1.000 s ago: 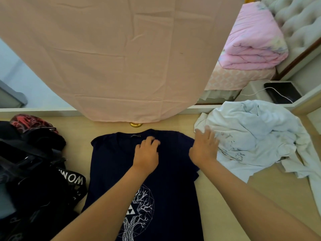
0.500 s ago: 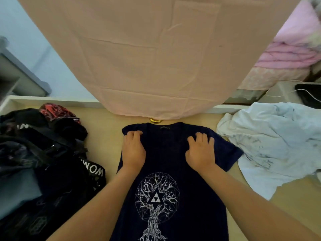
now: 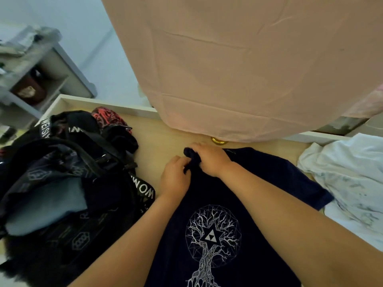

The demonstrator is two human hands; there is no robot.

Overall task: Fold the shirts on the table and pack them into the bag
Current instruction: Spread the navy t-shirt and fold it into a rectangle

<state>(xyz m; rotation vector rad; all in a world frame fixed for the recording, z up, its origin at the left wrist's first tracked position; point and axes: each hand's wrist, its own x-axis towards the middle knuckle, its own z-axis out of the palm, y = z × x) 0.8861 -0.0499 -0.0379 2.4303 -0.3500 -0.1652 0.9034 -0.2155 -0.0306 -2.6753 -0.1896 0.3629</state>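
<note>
Both grips are closed on one bunched sleeve of the navy shirt (image 3: 269, 164). The left grip (image 3: 174, 180) pinches it from the near side and the right grip (image 3: 209, 160) curls over it, the two touching. The rest of the shirt lies print-up on the counter (image 3: 165, 137), nearer the person than the grips. The bag (image 3: 62, 183) gapes just left of them. Judged light, limp cloth that creases readily; better taken at the shoulder seam.
</note>
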